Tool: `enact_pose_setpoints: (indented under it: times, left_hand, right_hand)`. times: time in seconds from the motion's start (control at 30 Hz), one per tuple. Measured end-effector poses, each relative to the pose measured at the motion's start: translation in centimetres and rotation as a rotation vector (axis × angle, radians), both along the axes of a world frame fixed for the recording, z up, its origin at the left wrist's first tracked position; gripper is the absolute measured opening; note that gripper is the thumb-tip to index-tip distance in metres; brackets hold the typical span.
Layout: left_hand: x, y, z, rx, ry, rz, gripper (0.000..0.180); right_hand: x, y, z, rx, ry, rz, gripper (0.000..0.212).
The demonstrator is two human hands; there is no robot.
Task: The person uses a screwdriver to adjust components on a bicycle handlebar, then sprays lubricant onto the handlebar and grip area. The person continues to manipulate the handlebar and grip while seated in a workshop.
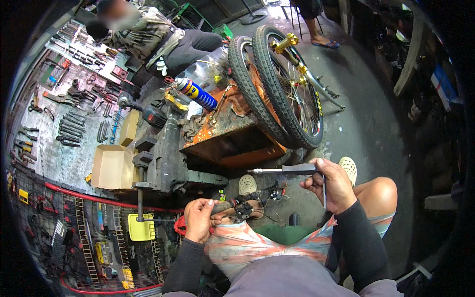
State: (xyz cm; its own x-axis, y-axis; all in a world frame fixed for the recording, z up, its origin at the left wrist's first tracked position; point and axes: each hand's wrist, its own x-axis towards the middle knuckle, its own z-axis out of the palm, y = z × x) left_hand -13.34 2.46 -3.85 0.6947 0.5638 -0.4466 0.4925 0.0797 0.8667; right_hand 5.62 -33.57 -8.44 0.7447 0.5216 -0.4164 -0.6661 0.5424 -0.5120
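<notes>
My left hand [199,219] is closed around a dark, worn handlebar grip [224,206], low over my lap. Beyond it, a brake lever assembly [244,208] with loose cables sits over my knee and foot; its exact joints are hard to make out. My right hand [332,184] grips a screwdriver [298,169] by its black handle, the shaft pointing left. A thin metal rod [324,193] also hangs down from between the fingers of that hand. The screwdriver tip is apart from the brake lever assembly.
Ahead stands an orange metal box [232,153] with a blue spray can [197,93] on top. Two bicycle wheels [282,84] lean beside it. A vise [143,161], an open cardboard box [110,167] and rows of hand tools lie left. Another person [163,39] sits at the back left.
</notes>
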Motion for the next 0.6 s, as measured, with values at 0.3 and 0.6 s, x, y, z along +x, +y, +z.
enact_pose_setpoints:
  times: [0.3, 0.6]
  left_hand:
    - [-0.6, 2.5, -0.4, -0.073, 0.01, 0.09, 0.025]
    - [-0.3, 2.3, 0.2, -0.068, 0.009, 0.109, 0.026]
  right_hand:
    - [-6.2, 5.7, -4.4, -0.339, -0.351, 0.326, 0.033]
    - [-8.7, 7.6, -4.8, -0.524, -0.541, 0.414, 0.034]
